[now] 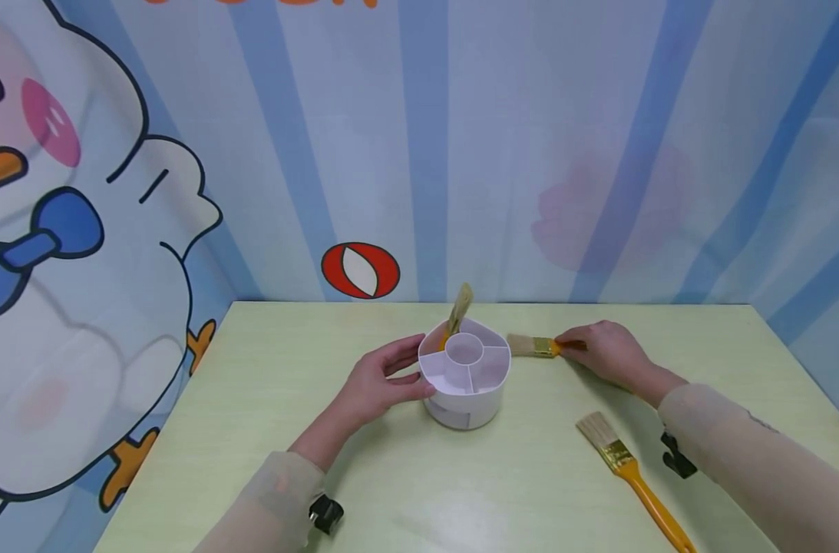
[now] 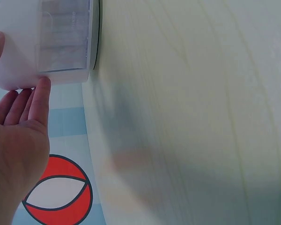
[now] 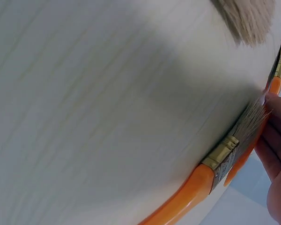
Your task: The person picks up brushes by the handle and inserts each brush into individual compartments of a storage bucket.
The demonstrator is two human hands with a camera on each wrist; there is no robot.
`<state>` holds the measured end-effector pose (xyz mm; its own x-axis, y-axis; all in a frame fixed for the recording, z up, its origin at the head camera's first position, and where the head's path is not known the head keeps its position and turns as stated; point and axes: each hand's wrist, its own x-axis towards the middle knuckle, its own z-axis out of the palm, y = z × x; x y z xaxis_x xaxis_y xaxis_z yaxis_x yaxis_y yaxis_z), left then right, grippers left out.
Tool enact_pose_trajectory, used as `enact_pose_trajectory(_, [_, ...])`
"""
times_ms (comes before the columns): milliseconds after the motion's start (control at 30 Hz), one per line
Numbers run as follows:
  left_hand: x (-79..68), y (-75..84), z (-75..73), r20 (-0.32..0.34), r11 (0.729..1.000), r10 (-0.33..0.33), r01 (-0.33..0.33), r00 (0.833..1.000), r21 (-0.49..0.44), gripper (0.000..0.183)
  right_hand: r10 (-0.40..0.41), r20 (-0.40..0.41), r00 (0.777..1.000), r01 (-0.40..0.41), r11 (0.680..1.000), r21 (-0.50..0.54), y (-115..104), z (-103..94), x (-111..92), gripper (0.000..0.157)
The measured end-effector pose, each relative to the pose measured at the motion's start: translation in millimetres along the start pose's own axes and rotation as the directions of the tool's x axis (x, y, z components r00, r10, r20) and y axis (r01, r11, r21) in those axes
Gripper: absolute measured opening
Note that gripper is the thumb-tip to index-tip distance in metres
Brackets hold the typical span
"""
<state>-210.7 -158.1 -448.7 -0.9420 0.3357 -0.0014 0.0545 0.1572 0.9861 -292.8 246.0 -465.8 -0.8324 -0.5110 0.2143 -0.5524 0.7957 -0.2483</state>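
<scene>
The smooth white holder (image 1: 464, 407), rounded and divided around a circular cup, stands on the wood-grained table (image 1: 288, 361); the left hand (image 1: 387, 380) grips its left side. To its right, the right hand (image 1: 604, 351) pinches 1 flat brush (image 1: 545, 348) by its orange handle, tan bristles pointing left. 1 leaning brush (image 1: 459, 309) tilts from the holder's far-left compartment; 1 loose brush (image 1: 629, 468) lies near right.

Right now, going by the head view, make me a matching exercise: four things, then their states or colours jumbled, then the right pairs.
1. Pot
2. Loose brush
3. Brush in pot
4. Table

A. Lying untouched
B. Pale yellow
C. White, with compartments
D. Leaning, bristles up

Pairs: 1-C, 2-A, 3-D, 4-B.
</scene>
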Motion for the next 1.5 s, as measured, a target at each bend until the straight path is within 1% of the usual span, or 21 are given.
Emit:
enact_pose_trajectory(133, [0.4, 0.4, 0.6, -0.001, 1.000, 0.002, -0.002, 1.000, -0.006, 0.084, 0.031, -0.015, 0.999, -0.029, 0.996, 0.080, 0.6, -2.2, -2.1, 0.021])
enact_pose_trajectory(200, [0.4, 0.4, 0.7, 0.000, 1.000, 0.004, -0.004, 1.000, -0.008, 0.084, 0.066, -0.009, 0.998, -0.065, 0.989, 0.131, 0.1, -4.8, -2.8, 0.022])
enact_pose_trajectory(300, [0.1, 0.7, 0.7, 0.002, 1.000, 0.005, -0.005, 1.000, -0.006, 0.083, 0.149, 0.015, 0.989, -0.148, 0.964, 0.220, -2.5, -10.6, -1.9, 0.026])
enact_pose_trajectory(400, [-0.2, 0.7, 0.5, 0.002, 1.000, 0.008, -0.008, 1.000, -0.004, 0.083, 0.222, 0.033, 0.975, -0.221, 0.925, 0.310, -9.3, -18.6, 1.0, 0.030])
enact_pose_trajectory(467, [-0.3, 0.5, 0.4, 0.001, 1.000, 0.011, -0.011, 1.000, -0.002, 0.083, 0.264, 0.041, 0.964, -0.260, 0.889, 0.377, -16.1, -24.3, 3.4, 0.033])
enact_pose_trajectory(533, [-0.4, 0.5, 0.2, 0.000, 1.000, 0.012, -0.012, 1.000, -0.001, 0.082, 0.304, 0.055, 0.951, -0.295, 0.841, 0.454, -25.4, -30.1, 5.8, 0.036])
enact_pose_trajectory(633, [-0.7, 0.6, 0.0, -0.007, 1.000, 0.010, -0.010, 1.000, -0.002, 0.082, 0.334, 0.070, 0.940, -0.314, 0.767, 0.559, -41.4, -37.8, 10.5, 0.040])
enact_pose_trajectory(733, [-1.2, 0.7, 0.0, -0.012, 1.000, 0.006, -0.006, 1.000, -0.002, 0.082, 0.340, 0.078, 0.937, -0.306, 0.696, 0.649, -57.2, -45.0, 14.5, 0.043])
enact_pose_trajectory(900, [-0.1, -0.5, 0.7, 0.000, 1.000, 0.015, -0.015, 1.000, -0.001, 0.081, 0.332, 0.074, 0.941, -0.268, 0.590, 0.761, -79.6, -57.3, 17.7, 0.046])
enact_pose_trajectory(1100, [-0.4, 0.6, 1.0, 0.000, 1.000, 0.018, -0.018, 1.000, 0.003, 0.081, 0.291, 0.061, 0.955, -0.202, 0.482, 0.853, -106.4, -68.9, 21.7, 0.048])
enact_pose_trajectory(1267, [-0.8, 0.3, 1.6, -0.005, 1.000, 0.008, -0.008, 1.000, 0.011, 0.081, 0.247, 0.036, 0.968, -0.136, 0.402, 0.905, -125.3, -70.1, 29.4, 0.044])
enact_pose_trajectory(1400, [-0.8, -0.9, 2.2, -0.014, 1.000, -0.003, 0.003, 1.000, 0.014, 0.081, 0.236, 0.025, 0.972, -0.111, 0.357, 0.928, -140.2, -69.8, 35.5, 0.041])
enact_pose_trajectory(1500, [-0.6, -1.6, 3.0, -0.023, 1.000, -0.007, 0.008, 1.000, 0.020, 0.080, 0.240, 0.021, 0.971, -0.102, 0.333, 0.937, -149.2, -68.0, 40.0, 0.039])
